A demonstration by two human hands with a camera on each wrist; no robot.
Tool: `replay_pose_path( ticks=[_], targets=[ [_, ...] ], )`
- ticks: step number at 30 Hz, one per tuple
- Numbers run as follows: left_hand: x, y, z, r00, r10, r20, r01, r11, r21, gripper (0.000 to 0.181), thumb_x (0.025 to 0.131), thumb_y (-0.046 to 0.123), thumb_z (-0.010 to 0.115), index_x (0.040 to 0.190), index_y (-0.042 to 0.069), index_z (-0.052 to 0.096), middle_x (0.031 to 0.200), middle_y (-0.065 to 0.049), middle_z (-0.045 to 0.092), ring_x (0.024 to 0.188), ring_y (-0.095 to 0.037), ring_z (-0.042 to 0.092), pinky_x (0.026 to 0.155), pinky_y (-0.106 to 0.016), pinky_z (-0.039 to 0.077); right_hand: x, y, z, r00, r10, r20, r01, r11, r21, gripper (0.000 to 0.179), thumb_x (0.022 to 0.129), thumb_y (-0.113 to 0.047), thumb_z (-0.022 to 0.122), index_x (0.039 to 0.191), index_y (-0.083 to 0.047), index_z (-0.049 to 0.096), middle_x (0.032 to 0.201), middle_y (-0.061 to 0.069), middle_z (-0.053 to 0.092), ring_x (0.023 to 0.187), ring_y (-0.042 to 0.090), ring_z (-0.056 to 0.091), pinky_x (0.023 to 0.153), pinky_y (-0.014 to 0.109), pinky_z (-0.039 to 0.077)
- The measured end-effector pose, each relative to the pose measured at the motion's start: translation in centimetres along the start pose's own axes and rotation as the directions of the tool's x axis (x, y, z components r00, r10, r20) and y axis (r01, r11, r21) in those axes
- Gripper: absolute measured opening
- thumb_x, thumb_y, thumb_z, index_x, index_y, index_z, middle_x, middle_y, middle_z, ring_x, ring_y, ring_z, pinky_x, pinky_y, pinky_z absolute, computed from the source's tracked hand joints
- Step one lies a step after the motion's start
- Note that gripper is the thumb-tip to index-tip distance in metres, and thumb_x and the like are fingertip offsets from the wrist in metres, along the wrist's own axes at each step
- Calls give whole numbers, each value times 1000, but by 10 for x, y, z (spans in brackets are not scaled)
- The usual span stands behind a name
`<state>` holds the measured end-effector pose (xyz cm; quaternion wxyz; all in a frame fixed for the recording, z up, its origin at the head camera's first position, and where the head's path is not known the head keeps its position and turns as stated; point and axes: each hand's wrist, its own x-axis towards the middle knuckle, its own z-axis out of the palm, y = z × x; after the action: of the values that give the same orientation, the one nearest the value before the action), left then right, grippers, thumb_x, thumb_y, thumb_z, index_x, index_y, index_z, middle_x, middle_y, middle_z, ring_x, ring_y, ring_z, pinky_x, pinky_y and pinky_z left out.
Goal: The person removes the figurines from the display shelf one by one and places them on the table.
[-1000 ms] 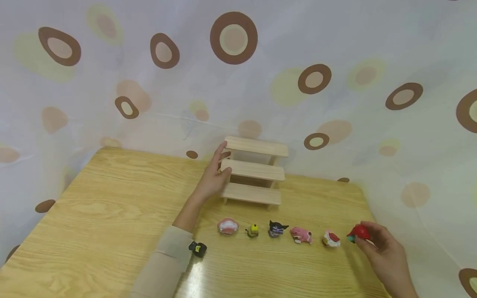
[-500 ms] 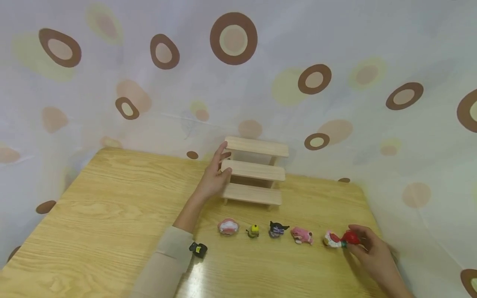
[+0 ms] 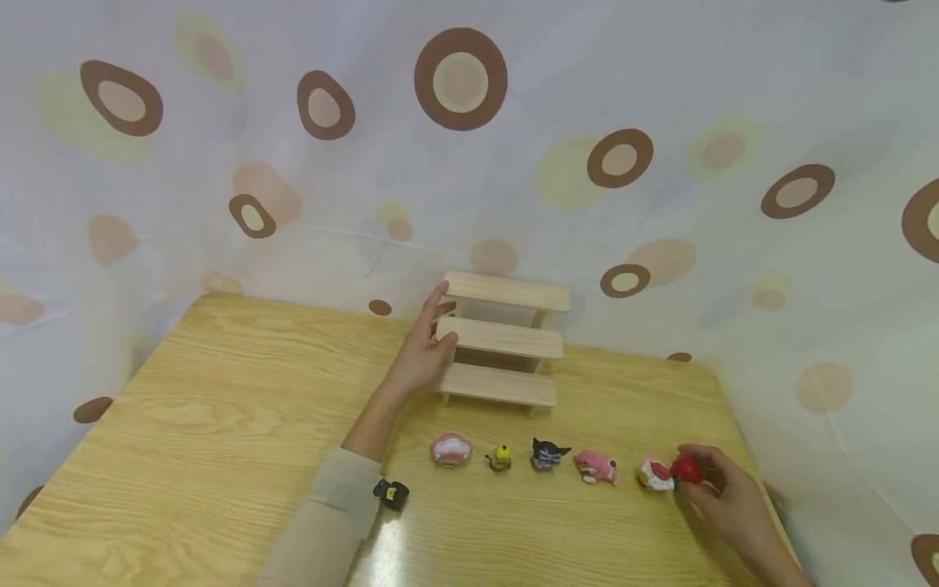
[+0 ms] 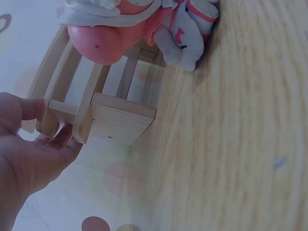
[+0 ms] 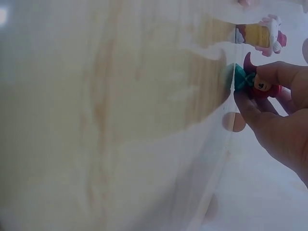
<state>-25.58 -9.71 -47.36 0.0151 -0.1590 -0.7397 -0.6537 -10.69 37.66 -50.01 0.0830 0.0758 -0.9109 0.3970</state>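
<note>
At the back of the wooden table stands a three-tier wooden display stand (image 3: pixel 500 337). My left hand (image 3: pixel 421 356) grips its left end, and the left wrist view shows thumb and fingers about the middle shelf (image 4: pixel 60 82). My right hand (image 3: pixel 734 501), at the table's right side, pinches a small red-haired figurine (image 3: pixel 687 470). Its teal lower body (image 5: pixel 241 77) is down at the tabletop in the right wrist view. Close to its left sits a white-and-red figurine (image 3: pixel 656 474), which shows a yellow body in the right wrist view.
A row of figurines runs left across the table: a pink one (image 3: pixel 597 466), a black-and-purple one (image 3: pixel 547 456), a yellow-topped one (image 3: pixel 500 458) and a pink-and-white one (image 3: pixel 451 449). A black figurine (image 3: pixel 392 494) lies beside the left sleeve (image 3: pixel 341 497). Spotted cloth (image 3: pixel 469 187) hangs behind.
My right hand has moved left with the red-haired figurine, bringing it down beside the white-and-red one. My left hand keeps its grip on the display stand.
</note>
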Motion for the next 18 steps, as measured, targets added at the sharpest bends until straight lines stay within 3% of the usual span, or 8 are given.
replay_pose_path(
  ticks=[3,10,17,18],
  targets=[
    [0,0,-1,1000,7,-3,-7,1000,0,78,109,5,54,169,37,15,166,-12,38,157,-33,30,126,-63,22,2,1,2,1000,-7,-7,7,1000,1,44,85,20,75,126,10,64,112,-8,72,102,-13,60,80,8,52],
    [1,2,-2,1000,11,-10,-11,1000,16,80,109,4,55,170,35,13,166,-13,38,157,-30,31,127,-60,22,7,-3,3,999,28,37,-26,999,-46,46,85,20,74,128,8,63,118,26,69,103,-13,57,80,8,52],
    [1,-1,-2,1000,26,-5,-26,999,26,78,110,7,54,170,34,12,167,-15,36,156,-31,31,127,-58,23,9,-4,-11,996,-18,84,26,995,-98,68,82,26,61,146,3,52,138,21,61,116,-18,45,88,2,45],
    [1,-1,-3,1000,28,-5,-28,999,33,75,111,11,53,170,34,13,168,-14,35,156,-32,31,127,-58,25,10,-8,-16,996,-38,80,47,992,-117,71,82,27,60,148,2,51,140,21,59,121,-11,48,90,0,42]
  ],
)
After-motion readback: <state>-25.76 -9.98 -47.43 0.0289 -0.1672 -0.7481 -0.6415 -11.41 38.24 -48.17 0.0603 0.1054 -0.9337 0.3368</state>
